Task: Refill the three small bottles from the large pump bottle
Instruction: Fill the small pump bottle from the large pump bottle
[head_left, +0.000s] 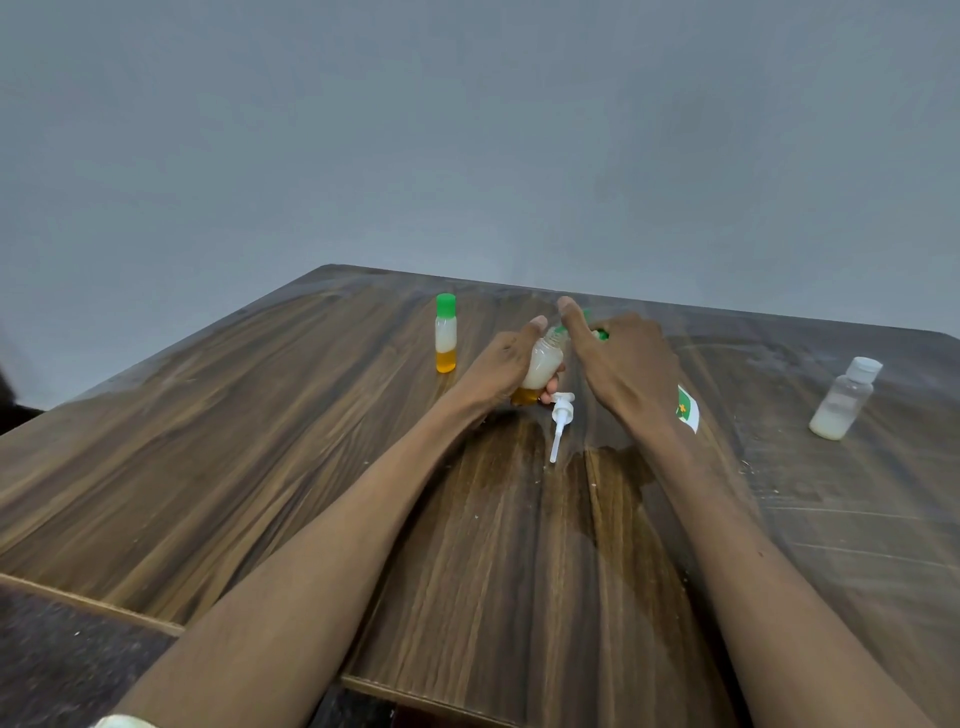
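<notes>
Far left on the wooden table (218, 447): a small bottle with a green cap (445, 332), upright, white liquid over an orange layer, standing apart from the hands. Right of it, the left hand (501, 366) curled round a second small bottle (543, 364) — uncapped, tilted, same white-over-orange fill, neck pointing up and to the right. Just near of that bottle, a white pump head (561, 421) lying flat on the table, its tube pointing toward the near edge. Next, the right hand (621, 364), forefinger raised over the open neck, other fingers bent round something green (602, 335), partly hidden — cap or not, cannot tell. Behind the right wrist, a sliver of green-and-white label (688, 409), the rest concealed by the arm. Far right, well apart: a clear bottle with a white flip cap (844, 397), upright, a little white liquid at its bottom.
</notes>
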